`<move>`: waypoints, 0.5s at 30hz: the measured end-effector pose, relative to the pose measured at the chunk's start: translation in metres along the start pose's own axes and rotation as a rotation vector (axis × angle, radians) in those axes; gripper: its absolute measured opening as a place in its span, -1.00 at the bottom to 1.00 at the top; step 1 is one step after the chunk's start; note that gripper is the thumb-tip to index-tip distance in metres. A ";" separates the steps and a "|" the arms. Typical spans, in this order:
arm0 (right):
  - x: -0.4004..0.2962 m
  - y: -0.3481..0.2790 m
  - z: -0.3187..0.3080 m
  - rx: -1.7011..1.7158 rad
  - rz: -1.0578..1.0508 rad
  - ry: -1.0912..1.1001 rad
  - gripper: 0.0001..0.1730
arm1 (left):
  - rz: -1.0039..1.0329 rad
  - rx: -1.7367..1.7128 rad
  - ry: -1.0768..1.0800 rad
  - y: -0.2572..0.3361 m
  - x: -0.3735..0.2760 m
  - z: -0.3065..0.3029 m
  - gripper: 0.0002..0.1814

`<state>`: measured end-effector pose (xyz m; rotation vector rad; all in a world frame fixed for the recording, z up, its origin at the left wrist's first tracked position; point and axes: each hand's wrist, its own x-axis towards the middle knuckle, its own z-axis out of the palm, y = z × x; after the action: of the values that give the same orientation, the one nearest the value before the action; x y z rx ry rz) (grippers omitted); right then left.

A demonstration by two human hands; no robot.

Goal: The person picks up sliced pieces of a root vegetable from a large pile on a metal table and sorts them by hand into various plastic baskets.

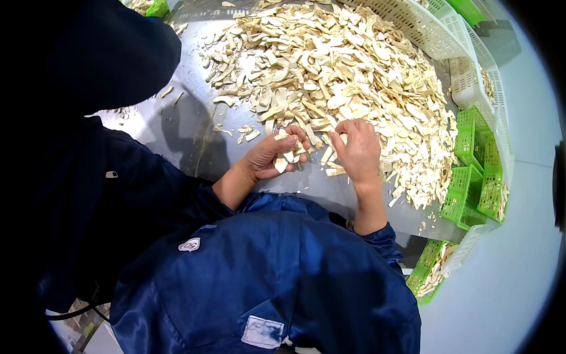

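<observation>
My left hand (276, 152) is turned palm up, its fingers and thumb curled around several cream-coloured dried slices (289, 155). To its right my right hand (359, 148) hangs over the near edge of a large heap of similar dried slices (345, 66), thumb and fingers bent towards each other. Whether a slice sits between those fingertips is hidden. A few loose slices (334, 170) lie on the metal table (318, 188) between my hands. Smaller broken bits (424, 188) gather at the heap's right end.
Beside me on the left is a person in dark clothing (119, 57). White perforated crates (473, 82) line the table's far right side. Green plastic baskets (462, 194) stand at the right edge, and a lower green basket (424, 272) holds slices. Scraps (168, 92) lie left of the heap.
</observation>
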<state>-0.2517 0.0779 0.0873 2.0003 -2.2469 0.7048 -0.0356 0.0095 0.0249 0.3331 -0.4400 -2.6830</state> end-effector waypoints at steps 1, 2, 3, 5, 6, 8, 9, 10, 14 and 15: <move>0.000 -0.001 0.000 0.018 0.028 -0.032 -0.78 | 0.001 0.002 -0.002 0.000 0.000 0.000 -0.67; 0.000 -0.001 0.000 -0.011 0.020 -0.028 -0.78 | 0.000 0.010 0.001 0.000 0.000 0.000 -0.67; -0.002 -0.001 -0.001 -0.037 0.014 -0.023 -0.77 | -0.001 0.021 0.005 0.001 0.000 0.001 -0.67; -0.004 -0.002 -0.002 -0.089 0.001 -0.012 -0.77 | -0.002 0.031 0.013 0.001 -0.001 0.000 -0.67; -0.004 -0.001 -0.001 -0.066 0.008 -0.021 -0.76 | -0.001 0.028 0.013 0.001 -0.001 0.000 -0.67; -0.004 0.001 0.000 0.015 0.099 -0.072 -0.77 | -0.003 0.031 0.006 0.000 0.001 0.000 -0.67; -0.004 0.002 0.000 0.057 0.144 -0.099 -0.77 | -0.005 0.035 0.002 0.001 0.001 0.000 -0.67; -0.005 0.004 -0.002 0.088 0.153 -0.022 -0.80 | -0.007 0.040 -0.002 0.001 0.001 0.000 -0.67; 0.001 0.003 -0.021 0.331 0.456 -0.215 -0.83 | -0.015 0.038 -0.004 0.001 -0.001 -0.001 -0.56; 0.000 0.002 -0.021 0.528 0.461 -0.259 -0.83 | -0.013 0.032 0.006 0.001 -0.001 0.006 -0.52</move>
<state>-0.2588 0.0852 0.1054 1.8430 -2.9785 1.2578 -0.0358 0.0110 0.0307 0.3542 -0.4814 -2.6889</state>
